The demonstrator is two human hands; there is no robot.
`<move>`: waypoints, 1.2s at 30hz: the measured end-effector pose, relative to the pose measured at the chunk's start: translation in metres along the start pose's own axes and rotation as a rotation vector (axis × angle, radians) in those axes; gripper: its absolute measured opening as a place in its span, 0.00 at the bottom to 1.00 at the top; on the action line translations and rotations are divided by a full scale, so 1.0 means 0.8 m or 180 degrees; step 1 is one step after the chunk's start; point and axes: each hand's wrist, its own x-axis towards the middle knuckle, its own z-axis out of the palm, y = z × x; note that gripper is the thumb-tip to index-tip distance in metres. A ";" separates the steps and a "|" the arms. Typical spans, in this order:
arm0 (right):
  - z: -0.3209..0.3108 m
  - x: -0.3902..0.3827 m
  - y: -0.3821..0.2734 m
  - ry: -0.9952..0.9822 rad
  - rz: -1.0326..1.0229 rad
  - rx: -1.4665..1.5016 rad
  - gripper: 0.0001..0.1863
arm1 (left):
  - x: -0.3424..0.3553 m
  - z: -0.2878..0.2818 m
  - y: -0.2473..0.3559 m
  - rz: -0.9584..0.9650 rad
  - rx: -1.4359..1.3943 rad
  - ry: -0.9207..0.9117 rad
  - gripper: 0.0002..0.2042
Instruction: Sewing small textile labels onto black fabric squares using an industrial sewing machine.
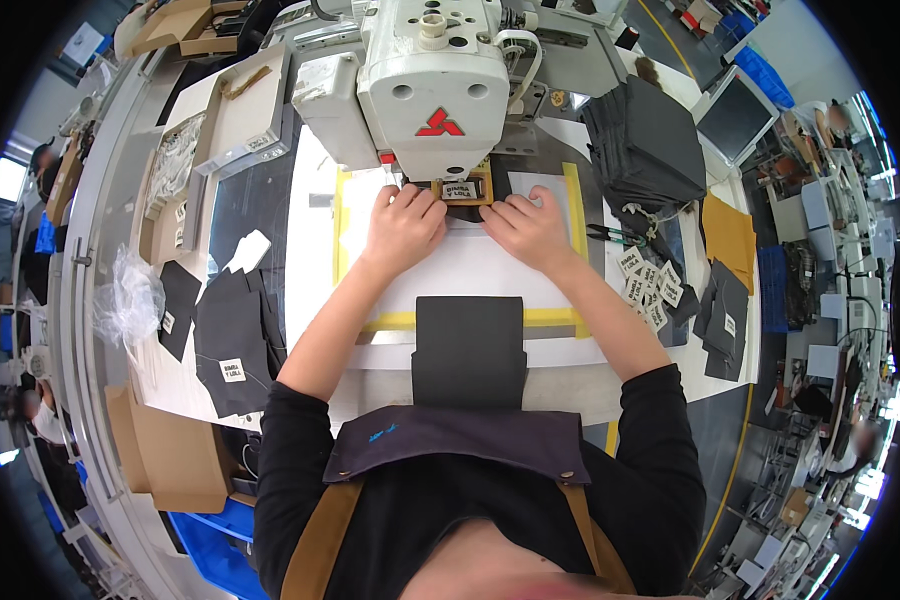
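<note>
A white sewing machine head [432, 85] stands over the table. Beneath it, a brass-coloured frame [483, 186] surrounds a pale printed label [458, 191], which lies on a dark fabric piece [464, 214]. My left hand [406, 228] has its fingers curled at the left end of this piece, close beside the frame. At the right end, my right hand [526, 228] is closed with thumb and fingers at the dark edge. The fingertips are partly hidden. Near my body, a separate dark fabric panel [468, 350] lies over the table's front edge.
Yellow tape [577, 215] borders the white work sheet. Dark panels are stacked [650, 140] at the right, near loose labels [652, 285] and small snips [615, 235]. On the left are labelled dark pieces [232, 340], a cardboard tray [235, 110] and a clear plastic bag [130, 300].
</note>
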 end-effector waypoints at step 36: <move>-0.143 -0.115 0.071 -0.2658 0.1927 -0.0481 0.08 | -0.056 -0.113 0.156 0.0769 -0.1538 -0.0680 0.05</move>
